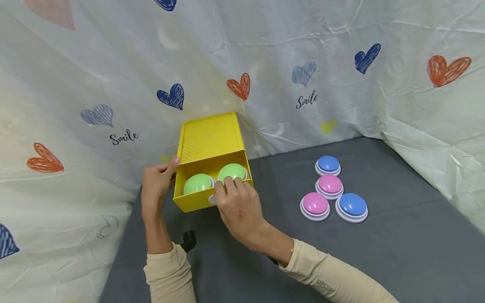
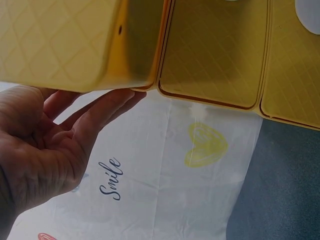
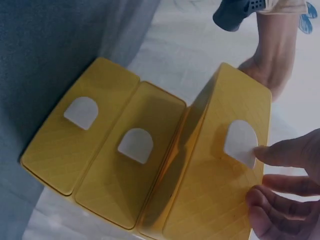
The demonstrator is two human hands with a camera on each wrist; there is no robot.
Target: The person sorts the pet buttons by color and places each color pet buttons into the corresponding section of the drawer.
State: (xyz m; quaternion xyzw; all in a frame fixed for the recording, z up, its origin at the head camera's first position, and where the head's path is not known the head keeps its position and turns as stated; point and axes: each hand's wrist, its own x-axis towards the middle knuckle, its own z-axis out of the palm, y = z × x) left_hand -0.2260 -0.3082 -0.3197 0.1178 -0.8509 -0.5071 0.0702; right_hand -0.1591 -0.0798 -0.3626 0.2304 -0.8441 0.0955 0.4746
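Observation:
A yellow drawer box stands against the cloth backdrop, its top drawer pulled out. Inside that drawer lie two green dome-shaped buttons with white rims. My right hand is at the drawer's front: the thumb touches the white handle, while curled fingers meet the upper rim. At the box's left side, my left hand rests with extended fingers against it and the thumb near the top edge. Two lower drawers are closed, each with a white handle.
On the grey table, right of the box, sit two pink buttons and two blue buttons, close together. A white backdrop printed with hearts rises behind the box and continues along both sides.

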